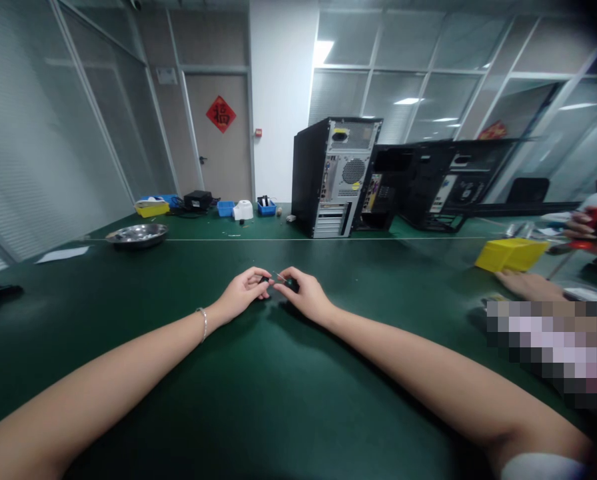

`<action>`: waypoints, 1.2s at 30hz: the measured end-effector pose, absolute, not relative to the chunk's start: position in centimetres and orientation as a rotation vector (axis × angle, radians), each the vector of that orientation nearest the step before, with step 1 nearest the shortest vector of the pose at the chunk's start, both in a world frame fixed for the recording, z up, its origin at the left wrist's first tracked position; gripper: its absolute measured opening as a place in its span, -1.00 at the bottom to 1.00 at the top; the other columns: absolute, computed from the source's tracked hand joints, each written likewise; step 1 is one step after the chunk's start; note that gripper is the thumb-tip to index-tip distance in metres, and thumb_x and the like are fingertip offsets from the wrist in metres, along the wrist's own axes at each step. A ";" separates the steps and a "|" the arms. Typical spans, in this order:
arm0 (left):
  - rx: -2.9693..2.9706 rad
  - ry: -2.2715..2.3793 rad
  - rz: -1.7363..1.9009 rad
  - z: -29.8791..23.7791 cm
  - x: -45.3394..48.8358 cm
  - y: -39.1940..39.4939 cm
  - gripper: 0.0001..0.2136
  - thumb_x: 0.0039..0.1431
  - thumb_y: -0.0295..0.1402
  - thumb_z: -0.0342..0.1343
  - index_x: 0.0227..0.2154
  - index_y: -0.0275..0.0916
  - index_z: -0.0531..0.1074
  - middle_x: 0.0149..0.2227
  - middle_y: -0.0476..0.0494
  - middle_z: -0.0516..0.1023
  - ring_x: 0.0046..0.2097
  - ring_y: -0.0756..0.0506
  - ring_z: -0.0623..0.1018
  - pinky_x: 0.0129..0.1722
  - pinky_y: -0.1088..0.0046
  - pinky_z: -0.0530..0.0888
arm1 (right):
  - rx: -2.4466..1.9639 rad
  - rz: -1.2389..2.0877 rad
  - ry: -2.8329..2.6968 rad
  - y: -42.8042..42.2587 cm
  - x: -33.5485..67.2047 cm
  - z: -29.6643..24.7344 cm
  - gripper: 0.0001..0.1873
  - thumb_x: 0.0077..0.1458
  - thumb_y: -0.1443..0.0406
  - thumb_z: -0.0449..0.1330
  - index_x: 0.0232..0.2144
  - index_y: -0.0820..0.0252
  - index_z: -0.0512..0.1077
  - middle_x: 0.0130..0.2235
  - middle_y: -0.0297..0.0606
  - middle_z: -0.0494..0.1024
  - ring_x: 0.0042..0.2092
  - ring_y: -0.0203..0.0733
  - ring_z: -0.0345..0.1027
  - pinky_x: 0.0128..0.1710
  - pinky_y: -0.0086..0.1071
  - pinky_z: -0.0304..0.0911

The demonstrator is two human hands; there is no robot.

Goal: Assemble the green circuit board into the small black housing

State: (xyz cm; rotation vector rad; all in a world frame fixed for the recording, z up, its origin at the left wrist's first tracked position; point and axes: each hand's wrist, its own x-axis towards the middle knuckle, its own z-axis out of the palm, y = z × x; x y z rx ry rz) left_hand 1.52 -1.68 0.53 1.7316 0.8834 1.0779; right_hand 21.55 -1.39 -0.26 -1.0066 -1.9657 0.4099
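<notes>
Both arms stretch out over the dark green table mat (288,373), and the 2 hands meet near its middle. The left hand (241,293), with a thin silver bracelet (204,323) on its wrist, pinches a small black part (265,281) between thumb and fingertips. The right hand (303,293) closes its fingertips narrowly on another small dark piece (291,284), and a thin pale sliver (279,275) runs between the 2 hands; what these bits are is too small to tell. The hands rest on the mat, fingertips almost touching.

Far left on the table sits a round shiny metal bowl (137,235), with a white sheet of paper (62,254) nearer and to its left. Far behind stand a yellow plastic tray (151,209) and 2 small blue bins (225,209). An upright black desktop computer case (333,177), its rear panel facing here, stands far at centre, with an opened black case (438,183) to its right. At the right edge, another person's hand (528,285) lies on the mat just beside a yellow plastic box (511,255).
</notes>
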 end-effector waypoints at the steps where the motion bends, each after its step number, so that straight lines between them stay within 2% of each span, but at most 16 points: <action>1: 1.738 0.892 1.082 0.5 1.5 -1.6 -0.72 0.11 -0.32 0.22 -0.13 -0.28 0.41 -0.26 -0.12 0.54 -0.28 -0.05 0.54 -0.21 0.39 0.46 | -1.018 0.405 -1.967 -1.4 21.6 -0.3 -0.79 0.15 0.14 0.23 -0.25 0.15 0.45 -0.27 -0.29 0.58 -0.28 -0.19 0.43 -0.25 -0.36 0.27; 4: 1.749 0.929 1.093 0.3 1.3 -1.5 -0.66 0.03 -0.37 0.28 -0.10 -0.29 0.46 -0.19 -0.14 0.53 -0.25 -0.06 0.52 -0.16 0.36 0.46 | -1.038 0.391 -1.985 -1.3 21.6 -0.3 -0.80 0.19 0.15 0.19 -0.24 0.16 0.45 -0.27 -0.28 0.57 -0.28 -0.20 0.42 -0.26 -0.37 0.26; 8: 1.734 0.909 1.091 0.1 1.4 -1.3 -0.65 0.10 -0.35 0.21 -0.03 -0.29 0.45 -0.11 -0.20 0.52 -0.21 -0.07 0.53 -0.13 0.31 0.49 | -1.020 0.356 -2.036 -1.3 21.5 -0.2 -0.81 0.26 0.21 0.11 -0.32 0.14 0.48 -0.32 -0.30 0.54 -0.28 -0.22 0.39 -0.24 -0.38 0.24; 11: 1.723 0.868 1.099 -0.2 1.6 -1.2 -0.67 0.09 -0.34 0.20 -0.06 -0.28 0.43 -0.05 -0.24 0.51 -0.12 -0.11 0.54 -0.11 0.28 0.51 | -1.009 0.321 -2.046 -1.3 21.5 -0.1 -0.80 0.27 0.25 0.09 -0.33 0.13 0.49 -0.31 -0.28 0.52 -0.25 -0.21 0.39 -0.21 -0.37 0.25; 14: 1.725 0.862 1.141 -0.4 1.6 -1.0 -0.74 0.08 -0.35 0.22 -0.16 -0.29 0.42 -0.10 -0.22 0.51 -0.05 -0.14 0.52 -0.04 0.26 0.49 | -0.995 0.297 -2.054 -1.3 21.6 -0.1 -0.80 0.28 0.27 0.08 -0.31 0.13 0.50 -0.28 -0.26 0.53 -0.22 -0.19 0.40 -0.18 -0.36 0.26; 18: 1.754 0.885 1.158 -0.3 1.4 -1.1 -0.79 0.08 -0.38 0.22 -0.20 -0.29 0.45 -0.17 -0.17 0.52 -0.08 -0.12 0.53 0.04 0.24 0.45 | -0.999 0.283 -2.081 -1.4 21.6 -0.1 -0.82 0.27 0.28 0.10 -0.29 0.12 0.51 -0.27 -0.26 0.55 -0.21 -0.19 0.41 -0.17 -0.35 0.26; 27: 1.796 0.938 1.137 -0.1 1.5 -1.2 -0.77 0.09 -0.36 0.21 -0.18 -0.31 0.49 -0.17 -0.23 0.57 -0.13 -0.15 0.56 0.00 0.18 0.45 | -1.087 0.269 -2.114 -1.7 21.5 0.1 -0.81 0.26 0.24 0.13 -0.35 0.10 0.52 -0.32 -0.29 0.54 -0.27 -0.21 0.41 -0.27 -0.39 0.21; 36: 1.844 0.988 1.146 0.3 1.4 -1.6 -0.77 0.07 -0.31 0.25 -0.22 -0.30 0.55 -0.19 -0.22 0.58 -0.20 -0.13 0.53 -0.11 0.28 0.45 | -1.117 0.265 -2.129 -1.9 21.5 0.3 -0.80 0.25 0.25 0.13 -0.35 0.12 0.53 -0.31 -0.30 0.55 -0.27 -0.24 0.39 -0.28 -0.42 0.18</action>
